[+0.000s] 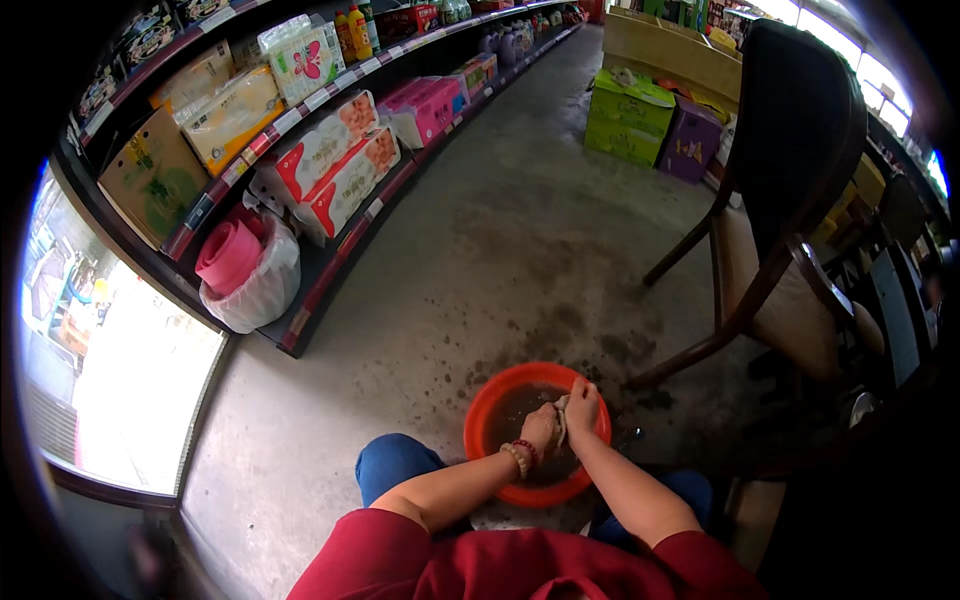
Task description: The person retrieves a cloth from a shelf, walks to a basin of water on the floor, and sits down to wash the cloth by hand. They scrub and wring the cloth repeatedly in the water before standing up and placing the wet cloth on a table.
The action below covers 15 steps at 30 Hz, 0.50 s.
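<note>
An orange plastic basin (475, 433) stands on the concrete floor between my knees, with murky water (517, 412) in it. Over the water I grip a wet, light-coloured cloth (561, 417), bunched between both hands. My left hand (538, 427), with two beaded bracelets at the wrist, is closed around one side of it. On the other side my right hand (583, 409) holds the cloth near the basin's right rim. Much of the cloth is hidden by my fingers.
A wooden chair with a dark back (795, 142) stands at the right. Shelves with tissue packs (337, 165) line the left, by a lined bin holding a pink item (231, 251). Green (628, 116) and purple boxes (688, 139) sit ahead. Dark wet patches (562, 322) mark the floor.
</note>
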Motion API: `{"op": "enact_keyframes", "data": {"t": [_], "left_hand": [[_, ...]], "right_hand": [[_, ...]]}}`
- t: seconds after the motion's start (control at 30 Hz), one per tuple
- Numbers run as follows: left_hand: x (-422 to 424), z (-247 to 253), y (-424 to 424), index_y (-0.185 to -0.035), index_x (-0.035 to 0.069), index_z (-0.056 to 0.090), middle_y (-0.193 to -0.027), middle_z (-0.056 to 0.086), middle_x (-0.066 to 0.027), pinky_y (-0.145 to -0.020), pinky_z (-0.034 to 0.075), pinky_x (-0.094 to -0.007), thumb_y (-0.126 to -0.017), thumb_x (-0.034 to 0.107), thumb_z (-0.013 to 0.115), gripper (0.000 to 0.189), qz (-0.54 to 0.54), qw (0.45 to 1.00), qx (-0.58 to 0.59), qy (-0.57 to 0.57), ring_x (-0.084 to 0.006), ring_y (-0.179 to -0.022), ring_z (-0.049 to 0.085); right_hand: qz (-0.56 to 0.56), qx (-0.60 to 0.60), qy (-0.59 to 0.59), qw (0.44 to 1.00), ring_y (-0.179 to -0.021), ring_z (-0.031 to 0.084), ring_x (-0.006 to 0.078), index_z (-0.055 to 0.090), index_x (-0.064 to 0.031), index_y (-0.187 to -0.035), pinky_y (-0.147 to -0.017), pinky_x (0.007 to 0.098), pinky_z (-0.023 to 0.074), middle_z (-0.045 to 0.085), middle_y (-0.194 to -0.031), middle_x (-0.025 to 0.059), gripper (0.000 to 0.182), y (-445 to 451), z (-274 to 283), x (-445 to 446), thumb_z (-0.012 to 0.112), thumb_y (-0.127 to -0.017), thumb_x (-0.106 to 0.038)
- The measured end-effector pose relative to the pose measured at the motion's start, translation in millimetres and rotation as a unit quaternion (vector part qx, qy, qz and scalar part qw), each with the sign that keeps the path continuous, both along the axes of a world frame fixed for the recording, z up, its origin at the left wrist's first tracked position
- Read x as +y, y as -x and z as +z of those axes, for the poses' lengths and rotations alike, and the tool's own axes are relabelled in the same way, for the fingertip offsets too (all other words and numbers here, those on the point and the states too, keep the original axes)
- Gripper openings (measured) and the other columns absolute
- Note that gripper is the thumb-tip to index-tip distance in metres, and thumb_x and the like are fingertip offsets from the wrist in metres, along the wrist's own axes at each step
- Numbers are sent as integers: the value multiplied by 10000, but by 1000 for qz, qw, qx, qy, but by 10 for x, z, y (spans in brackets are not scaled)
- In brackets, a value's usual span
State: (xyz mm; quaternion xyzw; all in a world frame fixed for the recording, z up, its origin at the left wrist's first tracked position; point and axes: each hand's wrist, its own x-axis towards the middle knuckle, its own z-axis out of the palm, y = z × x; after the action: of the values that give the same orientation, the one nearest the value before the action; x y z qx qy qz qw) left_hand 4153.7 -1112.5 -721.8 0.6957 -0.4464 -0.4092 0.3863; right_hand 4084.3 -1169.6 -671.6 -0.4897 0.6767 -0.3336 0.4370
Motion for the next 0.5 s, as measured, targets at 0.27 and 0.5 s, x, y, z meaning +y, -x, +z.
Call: {"op": "enact_keyframes", "data": {"t": [0.27, 0.5], "left_hand": [[-84, 7, -330, -866, 34, 523, -840, 574, -184, -649, 456, -380, -808, 235, 479, 214, -96, 980, -162, 58, -294, -804, 574], [-48, -697, -442, -844, 19, 517, -817, 585, -236, -679, 454, -392, -843, 320, 382, 330, -4, 998, -19, 54, -365, -810, 574]], "right_hand": [[76, -7, 156, 985, -647, 524, 255, 480, -5, -763, -628, 380, 411, 515, -621, 126, 337, -310, 293, 516, 409, -884, -310], [110, -83, 115, 984, -696, 534, 325, 479, -14, -770, -634, 417, 403, 529, -709, 161, 370, -357, 207, 461, 422, -871, -366]]}}
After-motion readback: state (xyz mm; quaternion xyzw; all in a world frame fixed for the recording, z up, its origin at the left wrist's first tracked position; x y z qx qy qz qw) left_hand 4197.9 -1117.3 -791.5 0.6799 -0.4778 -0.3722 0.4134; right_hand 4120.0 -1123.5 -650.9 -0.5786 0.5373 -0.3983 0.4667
